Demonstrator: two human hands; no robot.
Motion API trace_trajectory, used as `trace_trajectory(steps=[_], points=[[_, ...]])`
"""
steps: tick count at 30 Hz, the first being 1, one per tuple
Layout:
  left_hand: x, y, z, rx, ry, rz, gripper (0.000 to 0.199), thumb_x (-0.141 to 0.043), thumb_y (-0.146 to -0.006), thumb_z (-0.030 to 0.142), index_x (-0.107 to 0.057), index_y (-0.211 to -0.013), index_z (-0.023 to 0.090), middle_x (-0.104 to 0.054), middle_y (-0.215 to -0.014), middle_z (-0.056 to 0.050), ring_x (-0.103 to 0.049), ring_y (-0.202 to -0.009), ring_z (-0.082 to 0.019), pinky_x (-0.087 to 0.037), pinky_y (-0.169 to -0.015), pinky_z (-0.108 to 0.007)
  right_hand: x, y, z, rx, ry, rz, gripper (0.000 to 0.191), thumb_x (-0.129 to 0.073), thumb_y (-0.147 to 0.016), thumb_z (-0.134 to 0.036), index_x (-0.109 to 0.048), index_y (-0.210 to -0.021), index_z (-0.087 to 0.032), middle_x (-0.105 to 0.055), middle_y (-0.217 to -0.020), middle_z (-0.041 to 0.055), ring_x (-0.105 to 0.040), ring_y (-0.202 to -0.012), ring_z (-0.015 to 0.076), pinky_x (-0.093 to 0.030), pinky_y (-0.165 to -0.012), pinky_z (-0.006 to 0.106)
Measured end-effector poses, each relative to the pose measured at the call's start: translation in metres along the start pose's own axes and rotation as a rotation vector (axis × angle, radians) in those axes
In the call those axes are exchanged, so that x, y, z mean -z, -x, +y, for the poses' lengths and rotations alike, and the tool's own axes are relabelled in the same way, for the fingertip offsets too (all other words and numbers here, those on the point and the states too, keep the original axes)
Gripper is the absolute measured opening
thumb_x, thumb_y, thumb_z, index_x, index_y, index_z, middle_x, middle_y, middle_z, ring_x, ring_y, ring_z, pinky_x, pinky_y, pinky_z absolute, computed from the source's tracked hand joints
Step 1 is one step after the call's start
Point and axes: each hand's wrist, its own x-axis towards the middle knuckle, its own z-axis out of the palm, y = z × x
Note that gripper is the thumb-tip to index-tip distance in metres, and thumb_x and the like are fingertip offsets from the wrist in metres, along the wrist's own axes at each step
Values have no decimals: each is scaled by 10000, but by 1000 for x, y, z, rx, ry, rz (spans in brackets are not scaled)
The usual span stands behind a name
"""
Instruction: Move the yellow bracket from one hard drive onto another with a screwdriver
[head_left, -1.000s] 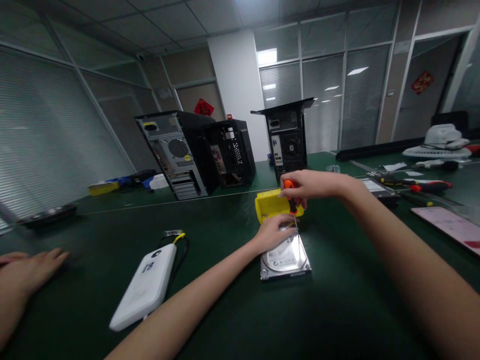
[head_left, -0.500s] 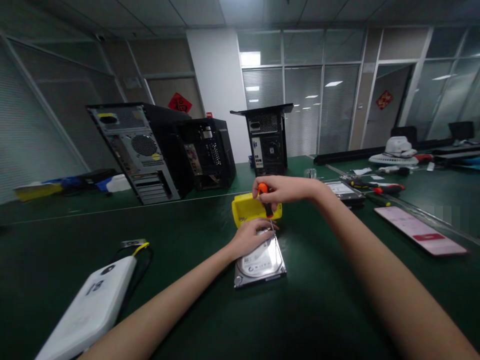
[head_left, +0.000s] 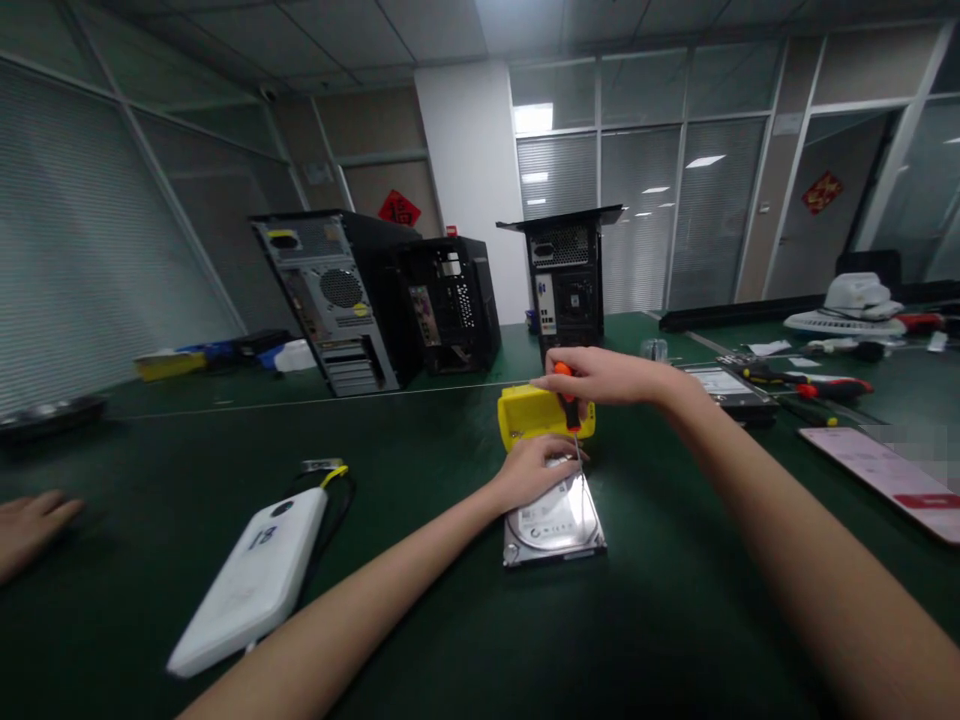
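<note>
A silver hard drive [head_left: 556,522] lies label up on the dark green table in front of me. My left hand [head_left: 534,468] holds it at the far end, fingers laid over the top and reaching the right edge. Above it, my right hand [head_left: 600,374] is closed around the handle of an orange and black screwdriver [head_left: 573,412]. The thin shaft points down at the drive's right side, close to my left fingertips; the tip is hard to make out. Just behind the drive sits a yellow plastic tray [head_left: 525,418] with small metal bits, apparently screws, inside.
Computer cases [head_left: 345,300] stand at the back. At left are a white power bank [head_left: 255,570] with a cable and another person's hand [head_left: 34,525]. A second hard drive [head_left: 724,390], pliers [head_left: 829,387] and a pink-screened phone [head_left: 885,475] lie at right.
The view has turned left, so everything sits further right and another person's hand shows at the left edge. Both my hands keep their holds on the drive and screwdriver.
</note>
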Motion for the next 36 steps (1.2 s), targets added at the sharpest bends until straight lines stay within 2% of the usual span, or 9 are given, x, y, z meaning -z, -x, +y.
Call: trace_trajectory(steps=[8, 12, 15, 19, 23, 25, 30, 33, 36], points=[[1, 1, 3, 16, -10, -9, 263, -503, -845, 338, -684, -1002, 230, -648, -1123, -3, -565, -1063, -178, -390, -949, -275, -1, -1, 7, -9, -135, -12, 146, -424, -873, -319, -440, -919, -181, -527, -872, 28, -566, -719, 125, -482, -618, 246], [0, 1, 4, 20, -13, -15, 256, -504, -844, 314, -682, -1008, 230, -653, -1117, -1, -569, -1062, -176, -396, -942, -276, -2, -2, 6, 48, -196, -74, 209, -445, -860, -310, -440, -1027, -184, -501, -947, 33, -527, -792, 129, -481, -664, 250], [-1, 1, 4, 10, -15, -6, 249, -508, -842, 301, -685, -1001, 228, -657, -1110, -1, -572, -1060, -173, -394, -946, -274, 0, -1, 7, 81, -134, -53, 248, -467, -848, -295, -446, -1065, -177, -504, -972, 40, -520, -825, 137, -468, -709, 259], [-2, 2, 4, 8, -12, 3, 247, -513, -842, 315, -689, -990, 227, -657, -1113, -2, -573, -1060, -169, -392, -950, -269, 5, 1, 13, 83, -119, -43, 245, -482, -835, -260, -444, -1063, -176, -511, -980, 45, -529, -845, 144, -464, -732, 266], [-3, 2, 2, 6, 1, 5, 247, -517, -843, 340, -690, -981, 231, -660, -1109, -1, -575, -1057, -165, -392, -953, -273, 9, 2, 17, 61, -159, -112, 168, -448, -855, -283, -509, -951, -159, -556, -932, 52, -563, -840, 149, -465, -738, 264], [-4, 2, 1, 2, 12, 4, 249, -516, -843, 345, -689, -979, 228, -662, -1108, -3, -577, -1055, -164, -393, -955, -277, 9, 2, 16, 51, -106, -97, 216, -440, -862, -335, -546, -898, -151, -586, -893, 57, -575, -809, 153, -461, -714, 264], [-3, 3, 3, 36, 21, -10, 255, -519, -841, 347, -686, -990, 224, -666, -1104, -7, -579, -1056, -169, -392, -964, -289, 8, 3, 6, -38, 193, 52, 412, -426, -842, -515, -614, -865, -149, -626, -814, 66, -560, -706, 160, -417, -610, 272], [-2, 3, 5, 52, 20, -13, 258, -518, -842, 345, -682, -1003, 228, -663, -1113, -8, -578, -1059, -168, -390, -967, -290, 8, 4, 3, -51, 219, 40, 358, -436, -851, -461, -626, -904, -162, -637, -845, 66, -565, -721, 152, -418, -613, 258], [-1, 4, 6, 52, 13, -19, 265, -509, -847, 346, -680, -1010, 227, -664, -1110, -10, -578, -1059, -170, -392, -967, -297, 10, 5, 5, -31, 140, -25, 281, -446, -856, -364, -611, -973, -169, -633, -927, 75, -575, -739, 142, -435, -597, 233]])
